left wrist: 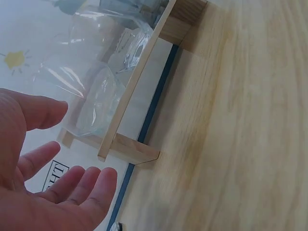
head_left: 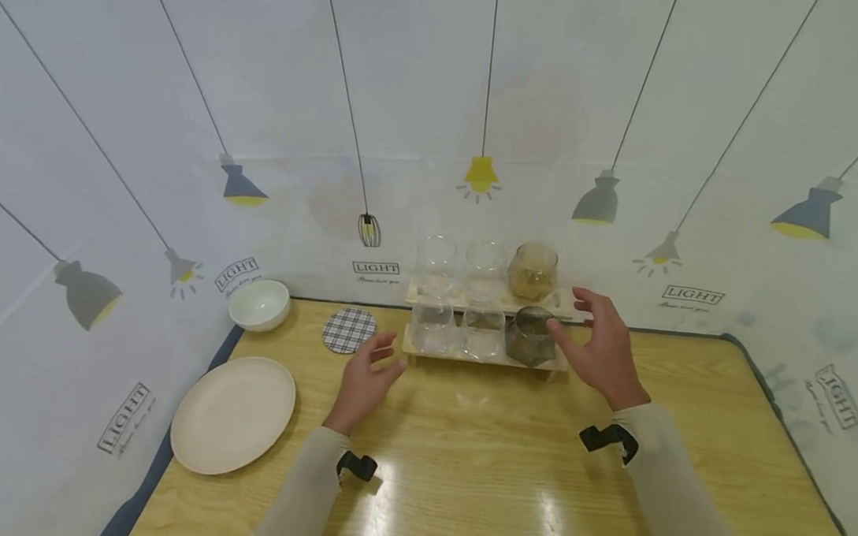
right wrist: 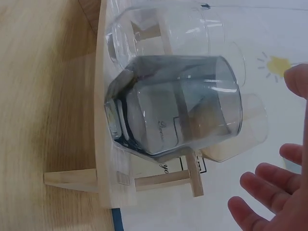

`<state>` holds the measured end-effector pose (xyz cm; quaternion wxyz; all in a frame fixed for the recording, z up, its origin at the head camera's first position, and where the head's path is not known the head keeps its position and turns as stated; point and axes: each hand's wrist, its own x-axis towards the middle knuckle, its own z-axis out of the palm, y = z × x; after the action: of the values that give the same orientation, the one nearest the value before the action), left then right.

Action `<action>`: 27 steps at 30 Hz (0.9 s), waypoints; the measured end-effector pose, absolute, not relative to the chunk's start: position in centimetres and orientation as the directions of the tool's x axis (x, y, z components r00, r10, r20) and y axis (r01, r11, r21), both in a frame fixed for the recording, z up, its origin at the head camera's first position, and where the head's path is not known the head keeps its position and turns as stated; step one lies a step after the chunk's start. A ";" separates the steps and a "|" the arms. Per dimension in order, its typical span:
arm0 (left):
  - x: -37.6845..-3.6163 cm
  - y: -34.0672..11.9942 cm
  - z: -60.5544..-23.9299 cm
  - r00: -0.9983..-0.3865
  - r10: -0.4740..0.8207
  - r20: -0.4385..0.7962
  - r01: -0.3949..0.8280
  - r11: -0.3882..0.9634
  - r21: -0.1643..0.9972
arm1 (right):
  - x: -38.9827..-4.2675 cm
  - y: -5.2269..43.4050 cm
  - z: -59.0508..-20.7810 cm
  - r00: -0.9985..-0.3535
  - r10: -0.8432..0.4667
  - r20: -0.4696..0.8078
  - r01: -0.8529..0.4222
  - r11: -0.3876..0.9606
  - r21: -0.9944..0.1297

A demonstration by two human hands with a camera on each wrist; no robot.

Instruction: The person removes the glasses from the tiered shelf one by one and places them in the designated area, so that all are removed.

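A two-step wooden rack [head_left: 426,349] bears several drinking glasses. At the right end of its lower step sits a smoky grey glass [right wrist: 178,106]; an amber glass [head_left: 532,272] is on the step behind. The others, such as the clear glass [head_left: 432,329] at the lower left, are colourless. My right hand [head_left: 599,349] is held beside the grey glass, thumb and fingers spread; the right wrist view shows a gap between them. Near the rack's left end, my left hand [head_left: 366,384] hovers with loosely bent fingers, holding nothing.
Left of the rack lies a round checked coaster [head_left: 349,331]. A white bowl [head_left: 260,305] stands at the back left corner, with a large pale plate [head_left: 233,416] in front of it. Behind the wooden table [head_left: 479,459] hangs a lamp-printed cloth [head_left: 420,102].
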<state>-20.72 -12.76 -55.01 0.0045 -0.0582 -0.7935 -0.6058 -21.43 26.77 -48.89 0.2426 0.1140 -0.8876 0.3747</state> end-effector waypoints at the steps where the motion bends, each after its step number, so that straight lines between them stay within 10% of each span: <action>1: -21.0 -12.7 -55.1 -0.994 0.084 0.070 0.090 0.255 0.963 | -22.0 26.9 -48.9 -0.860 -0.010 0.509 -0.380 0.679 -0.628; 27: -25.9 -11.0 -56.9 -0.986 0.131 -0.106 -0.091 0.120 0.989 | -30.2 26.3 -48.4 -0.977 -0.084 0.198 -0.212 0.507 -0.835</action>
<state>-25.93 -11.02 -56.91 -0.0834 -0.0133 -0.7437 -0.6631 -30.19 26.27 -48.36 0.0658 0.0855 -0.8655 0.4892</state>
